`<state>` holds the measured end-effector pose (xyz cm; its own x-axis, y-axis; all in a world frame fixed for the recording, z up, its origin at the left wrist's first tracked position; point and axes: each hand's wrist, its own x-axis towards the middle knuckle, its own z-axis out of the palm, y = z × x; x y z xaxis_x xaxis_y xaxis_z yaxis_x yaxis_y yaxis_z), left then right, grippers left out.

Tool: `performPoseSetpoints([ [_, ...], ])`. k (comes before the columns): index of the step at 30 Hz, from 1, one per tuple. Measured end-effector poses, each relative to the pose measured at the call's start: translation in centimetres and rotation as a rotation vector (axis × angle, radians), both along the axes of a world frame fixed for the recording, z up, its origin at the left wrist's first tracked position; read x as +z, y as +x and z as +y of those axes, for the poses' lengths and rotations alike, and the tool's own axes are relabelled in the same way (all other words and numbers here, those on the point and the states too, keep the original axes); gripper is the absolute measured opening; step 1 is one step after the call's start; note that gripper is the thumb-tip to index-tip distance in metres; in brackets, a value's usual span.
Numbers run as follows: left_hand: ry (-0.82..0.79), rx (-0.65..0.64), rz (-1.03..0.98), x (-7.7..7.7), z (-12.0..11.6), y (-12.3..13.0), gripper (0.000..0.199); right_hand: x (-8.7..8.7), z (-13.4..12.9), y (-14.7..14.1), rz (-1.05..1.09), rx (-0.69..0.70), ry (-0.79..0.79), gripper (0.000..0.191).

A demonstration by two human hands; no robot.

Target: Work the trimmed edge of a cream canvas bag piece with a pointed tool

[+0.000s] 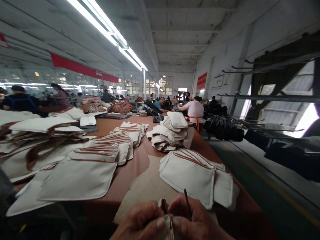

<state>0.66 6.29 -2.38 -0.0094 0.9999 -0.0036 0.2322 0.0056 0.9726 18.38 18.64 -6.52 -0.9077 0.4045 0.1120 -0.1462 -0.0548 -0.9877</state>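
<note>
At the bottom centre, my left hand [143,220] and my right hand [192,216] are close together, fingers bent. Between them they pinch the edges of a pale fabric piece [168,228] with a brown strip showing. A thin dark tool [187,201] sticks up from my right hand; its lower end is hidden. Just beyond my hands lies a sheet of brown paper [142,186]. White pouches with brown edging [187,173] overlap in a row to the right, and a similar row [80,176] fans out to the left.
A taller pile of white pouches [170,131] stands farther back on the brown table [136,166]. White pieces [32,133] are heaped at the far left. A person in a light top [195,111] is beyond the table; metal racks [270,97] stand at the right.
</note>
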Motion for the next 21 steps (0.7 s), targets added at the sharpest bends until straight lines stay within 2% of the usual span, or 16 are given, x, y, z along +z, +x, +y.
performPoseSetpoints([
  [2,-0.021,-0.048,-0.018,-0.5,0.5,0.2,0.043,-0.4,0.3,0.4,-0.025,-0.06,0.084,0.038],
  [4,-0.032,-0.017,-0.012,-1.2,0.9,0.4,0.043,-0.7,0.5,0.6,-0.052,-0.085,0.111,0.039],
  [7,-0.073,0.061,-0.034,-1.7,1.4,0.9,0.043,-0.8,0.4,0.8,-0.052,-0.089,-0.037,0.041],
  [10,-0.119,0.028,-0.099,-1.5,1.8,1.6,0.045,-0.7,0.3,0.9,-0.051,-0.079,-0.206,0.044],
  [13,-0.132,0.035,-0.168,-1.3,2.3,2.3,0.045,-0.7,0.4,1.0,-0.033,-0.065,-0.208,0.044],
  [17,-0.202,0.067,-0.269,-2.1,2.9,2.8,0.037,-1.3,0.8,1.5,-0.018,-0.046,-0.181,0.041],
  [21,-0.201,0.063,-0.253,-2.7,3.7,3.4,0.028,-1.6,1.0,2.0,0.029,-0.058,-0.213,0.043],
])
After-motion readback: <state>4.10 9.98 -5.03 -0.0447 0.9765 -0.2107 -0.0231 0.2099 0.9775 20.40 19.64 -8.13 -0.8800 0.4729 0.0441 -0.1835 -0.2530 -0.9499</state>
